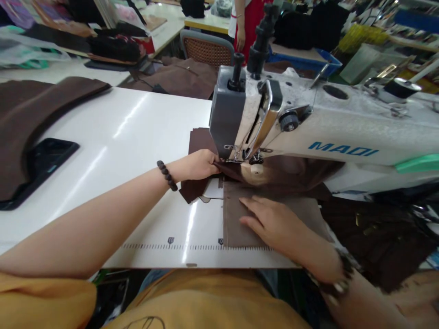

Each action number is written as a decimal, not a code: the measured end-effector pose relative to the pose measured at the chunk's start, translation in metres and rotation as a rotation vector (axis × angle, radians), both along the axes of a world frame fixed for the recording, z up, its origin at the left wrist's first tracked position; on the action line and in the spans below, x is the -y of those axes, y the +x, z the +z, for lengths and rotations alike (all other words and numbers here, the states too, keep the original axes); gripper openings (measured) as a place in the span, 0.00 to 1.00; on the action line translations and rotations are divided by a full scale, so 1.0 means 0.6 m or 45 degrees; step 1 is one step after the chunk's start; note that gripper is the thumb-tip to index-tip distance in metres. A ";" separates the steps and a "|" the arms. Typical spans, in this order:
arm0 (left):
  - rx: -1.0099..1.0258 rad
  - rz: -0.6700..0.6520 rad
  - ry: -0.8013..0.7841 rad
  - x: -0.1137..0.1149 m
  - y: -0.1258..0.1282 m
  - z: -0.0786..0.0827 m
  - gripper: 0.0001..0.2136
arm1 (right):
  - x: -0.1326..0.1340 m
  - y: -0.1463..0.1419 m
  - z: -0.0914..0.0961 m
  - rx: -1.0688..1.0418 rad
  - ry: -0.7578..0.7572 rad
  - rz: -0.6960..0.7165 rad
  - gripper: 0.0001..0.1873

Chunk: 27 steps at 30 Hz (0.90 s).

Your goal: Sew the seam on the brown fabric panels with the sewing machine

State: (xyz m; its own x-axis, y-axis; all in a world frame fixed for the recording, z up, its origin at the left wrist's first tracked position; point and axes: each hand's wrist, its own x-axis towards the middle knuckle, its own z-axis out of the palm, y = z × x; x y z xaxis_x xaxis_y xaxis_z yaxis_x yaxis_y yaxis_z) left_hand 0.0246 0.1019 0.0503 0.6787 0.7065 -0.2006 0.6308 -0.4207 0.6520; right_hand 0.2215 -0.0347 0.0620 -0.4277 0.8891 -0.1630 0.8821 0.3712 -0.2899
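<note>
A brown fabric piece (240, 219) lies on the white sewing table (130, 137) under the needle head of a white Maqi sewing machine (308, 119). My left hand (197, 165) pinches the fabric's edge right beside the presser foot (254, 161); its fingers are closed on the cloth. My right hand (270, 221) lies flat on the fabric in front of the needle, with its fingers stretched out and pressing down. More brown cloth bunches behind and under the machine arm.
A large brown fabric piece (30, 119) and a black tray (37, 169) lie at the table's left. A printed ruler (192, 246) runs along the front edge. A chair (207, 48), a person in red (248, 23) and cluttered tables stand behind.
</note>
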 end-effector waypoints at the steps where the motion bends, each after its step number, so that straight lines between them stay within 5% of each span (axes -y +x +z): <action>1: 0.006 -0.003 -0.001 0.002 0.001 0.003 0.09 | -0.013 -0.012 -0.017 0.041 -0.044 -0.040 0.22; 5: 0.012 -0.031 0.054 0.006 0.005 0.009 0.08 | -0.047 -0.025 -0.053 -0.079 -0.132 -0.118 0.35; 12: -0.028 -0.159 0.231 0.017 0.004 0.011 0.10 | -0.055 -0.019 -0.053 -0.124 -0.146 -0.163 0.42; 19: -0.454 -0.012 0.823 0.079 0.008 0.029 0.13 | -0.054 -0.033 -0.055 0.028 -0.031 -0.180 0.36; 27: -0.363 0.140 0.684 0.065 0.015 0.009 0.14 | -0.064 -0.028 -0.052 -0.110 -0.127 -0.194 0.39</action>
State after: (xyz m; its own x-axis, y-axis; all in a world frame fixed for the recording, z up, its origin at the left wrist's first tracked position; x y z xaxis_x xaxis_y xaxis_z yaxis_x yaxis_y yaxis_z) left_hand 0.0336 0.0631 0.0556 0.5681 0.8220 0.0399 0.8073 -0.5661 0.1667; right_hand 0.2044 0.0038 0.0310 -0.3058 0.9258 -0.2223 0.8962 0.2011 -0.3955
